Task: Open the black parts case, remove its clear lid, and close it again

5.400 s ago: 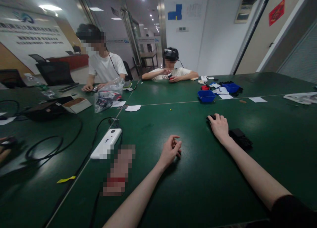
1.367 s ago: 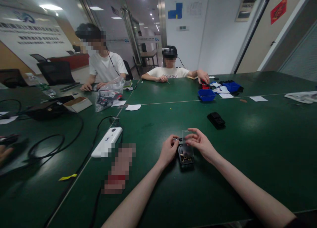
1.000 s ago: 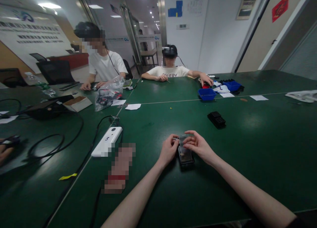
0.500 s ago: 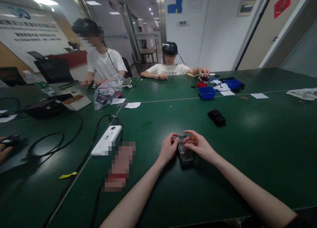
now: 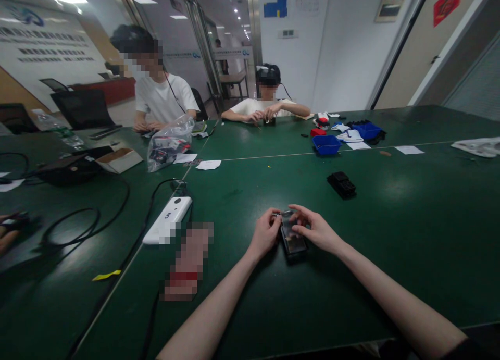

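Note:
A dark, flat rectangular case [image 5: 294,243] with a shiny, see-through-looking top lies on the green table in front of me. My left hand [image 5: 266,230] is closed at its upper left corner, fingers bent around the edge, with a small light-coloured bit showing at the fingertips. Over the upper right part of the case is my right hand [image 5: 314,227], its index finger stretched out, the thumb and other fingers curved and apart. Whether those fingertips touch the top cannot be made out. Farther back to the right sits a stack of similar black cases [image 5: 341,185].
A white power bank marked 5 [image 5: 167,219] and a blurred reddish item [image 5: 191,258] lie to the left, beside black cables [image 5: 84,227]. Blue trays [image 5: 326,144], a clear bag [image 5: 171,144] and paper sheets stand farther back. Two people sit across the table [image 5: 406,261].
My hands and the case hardly differ; the right fingers have shifted slightly. The person opposite has drawn one hand from the red and white item back to the other hand.

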Action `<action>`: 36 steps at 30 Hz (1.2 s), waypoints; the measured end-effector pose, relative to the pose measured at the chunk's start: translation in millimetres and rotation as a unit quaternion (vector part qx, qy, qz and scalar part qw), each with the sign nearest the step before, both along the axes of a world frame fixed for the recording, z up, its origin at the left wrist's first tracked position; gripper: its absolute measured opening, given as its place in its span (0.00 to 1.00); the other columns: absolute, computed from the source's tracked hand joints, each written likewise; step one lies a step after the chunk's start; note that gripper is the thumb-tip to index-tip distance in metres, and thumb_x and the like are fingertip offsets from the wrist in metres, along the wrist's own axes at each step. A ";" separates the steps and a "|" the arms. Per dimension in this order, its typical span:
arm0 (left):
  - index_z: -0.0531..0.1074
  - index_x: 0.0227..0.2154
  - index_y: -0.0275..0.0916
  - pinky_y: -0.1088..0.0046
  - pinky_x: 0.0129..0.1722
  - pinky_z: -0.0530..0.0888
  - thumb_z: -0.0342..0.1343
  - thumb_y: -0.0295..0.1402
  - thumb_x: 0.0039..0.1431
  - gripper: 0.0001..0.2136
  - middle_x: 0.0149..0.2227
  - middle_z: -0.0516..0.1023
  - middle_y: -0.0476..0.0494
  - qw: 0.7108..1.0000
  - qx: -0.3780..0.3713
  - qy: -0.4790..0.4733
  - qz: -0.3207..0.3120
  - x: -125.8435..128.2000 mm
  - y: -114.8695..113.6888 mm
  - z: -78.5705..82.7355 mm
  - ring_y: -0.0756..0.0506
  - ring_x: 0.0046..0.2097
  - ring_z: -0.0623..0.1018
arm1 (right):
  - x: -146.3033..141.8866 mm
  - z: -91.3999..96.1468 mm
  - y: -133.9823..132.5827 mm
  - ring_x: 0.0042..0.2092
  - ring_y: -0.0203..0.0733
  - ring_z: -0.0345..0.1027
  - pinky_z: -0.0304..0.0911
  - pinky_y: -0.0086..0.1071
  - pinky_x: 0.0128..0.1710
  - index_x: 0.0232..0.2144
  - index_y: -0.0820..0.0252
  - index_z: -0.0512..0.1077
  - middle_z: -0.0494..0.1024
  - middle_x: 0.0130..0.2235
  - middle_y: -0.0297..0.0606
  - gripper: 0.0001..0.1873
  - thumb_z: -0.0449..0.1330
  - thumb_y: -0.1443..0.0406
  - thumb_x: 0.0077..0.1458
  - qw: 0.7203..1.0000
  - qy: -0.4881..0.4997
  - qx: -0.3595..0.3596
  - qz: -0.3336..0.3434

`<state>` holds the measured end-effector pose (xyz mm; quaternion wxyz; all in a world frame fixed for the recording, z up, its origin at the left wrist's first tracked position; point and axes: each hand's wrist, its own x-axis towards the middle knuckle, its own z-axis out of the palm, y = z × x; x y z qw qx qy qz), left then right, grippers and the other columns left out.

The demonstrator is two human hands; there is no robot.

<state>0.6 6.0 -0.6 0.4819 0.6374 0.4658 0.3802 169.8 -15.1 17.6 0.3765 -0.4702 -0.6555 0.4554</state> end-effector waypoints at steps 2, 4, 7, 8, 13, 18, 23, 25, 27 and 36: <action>0.65 0.36 0.36 0.81 0.13 0.59 0.46 0.36 0.57 0.09 0.18 0.65 0.55 1.000 -0.005 -0.007 0.000 0.0 0.0 0.1 0.55 0.14 0.62 | 1.4 -0.5 0.1 0.31 0.35 0.63 0.63 0.34 0.34 0.52 0.58 0.62 0.71 0.40 0.38 0.26 0.57 0.67 0.48 0.999 -0.038 0.025 -0.010; 0.65 0.36 0.37 0.81 0.12 0.59 0.46 0.36 0.57 0.09 0.18 0.65 0.56 1.000 -0.010 -0.012 0.002 0.0 -0.1 0.4 0.55 0.13 0.62 | 3.0 -0.5 0.1 0.38 0.39 0.64 0.62 0.37 0.40 0.51 0.57 0.64 0.70 0.43 0.40 0.25 0.58 0.67 0.48 0.995 -0.072 0.062 -0.016; 0.65 0.36 0.36 0.81 0.12 0.59 0.47 0.37 0.57 0.09 0.17 0.64 0.56 1.000 -0.022 -0.015 0.002 -0.2 -0.2 0.9 0.54 0.14 0.63 | 5.5 -1.1 0.5 0.51 0.45 0.59 0.58 0.40 0.48 0.47 0.56 0.68 0.67 0.48 0.41 0.20 0.58 0.67 0.49 0.991 -0.100 0.090 -0.007; 0.65 0.36 0.36 0.81 0.12 0.60 0.47 0.37 0.57 0.10 0.17 0.64 0.56 0.999 -0.028 -0.017 -0.001 -0.3 -0.3 1.0 0.54 0.14 0.63 | 6.1 -1.7 0.8 0.53 0.45 0.57 0.58 0.41 0.49 0.46 0.55 0.68 0.65 0.50 0.41 0.19 0.58 0.66 0.49 0.991 -0.102 0.088 -0.002; 0.66 0.38 0.36 0.79 0.15 0.61 0.47 0.38 0.56 0.12 0.17 0.63 0.56 0.999 -0.027 -0.026 -0.005 -1.1 0.3 1.0 0.54 0.16 0.64 | 6.4 -6.3 3.2 0.52 0.44 0.59 0.60 0.38 0.47 0.47 0.56 0.67 0.65 0.51 0.42 0.21 0.58 0.68 0.48 0.996 -0.068 0.065 0.013; 0.66 0.38 0.35 0.79 0.21 0.63 0.55 0.35 0.50 0.13 0.20 0.64 0.55 1.000 0.022 0.009 -0.006 -1.0 1.9 1.9 0.53 0.20 0.66 | 5.9 -11.9 5.4 0.44 0.40 0.65 0.64 0.37 0.43 0.52 0.57 0.61 0.66 0.51 0.44 0.27 0.59 0.66 0.47 0.999 -0.030 0.024 -0.023; 0.65 0.39 0.35 0.78 0.23 0.64 0.55 0.34 0.49 0.13 0.21 0.64 0.55 1.000 0.021 -0.002 -0.015 -0.8 1.5 4.9 0.53 0.22 0.66 | 6.2 -15.0 5.4 0.39 0.39 0.67 0.65 0.37 0.40 0.51 0.60 0.63 0.69 0.47 0.44 0.25 0.57 0.62 0.50 0.999 -0.041 0.022 -0.026; 0.65 0.39 0.35 0.78 0.23 0.64 0.55 0.33 0.49 0.13 0.21 0.64 0.55 1.000 0.021 -0.004 -0.013 -0.7 1.4 4.9 0.53 0.22 0.66 | 5.6 -15.2 4.9 0.37 0.39 0.68 0.66 0.36 0.38 0.52 0.62 0.61 0.71 0.45 0.44 0.26 0.56 0.61 0.51 0.999 -0.041 0.007 -0.030; 0.65 0.38 0.35 0.78 0.23 0.64 0.56 0.33 0.49 0.13 0.21 0.63 0.55 1.000 0.024 -0.003 -0.006 -0.8 1.9 3.7 0.53 0.22 0.66 | 4.7 -15.3 4.6 0.35 0.39 0.69 0.66 0.36 0.37 0.53 0.63 0.60 0.73 0.42 0.44 0.27 0.55 0.61 0.51 0.998 -0.043 -0.007 -0.036; 0.65 0.40 0.35 0.78 0.24 0.65 0.55 0.33 0.50 0.14 0.21 0.63 0.54 0.999 0.028 -0.019 0.001 -1.6 4.5 -1.7 0.53 0.23 0.66 | -1.3 -18.1 2.3 0.41 0.44 0.70 0.64 0.39 0.44 0.47 0.62 0.68 0.76 0.44 0.44 0.19 0.52 0.60 0.55 0.995 -0.075 0.024 -0.055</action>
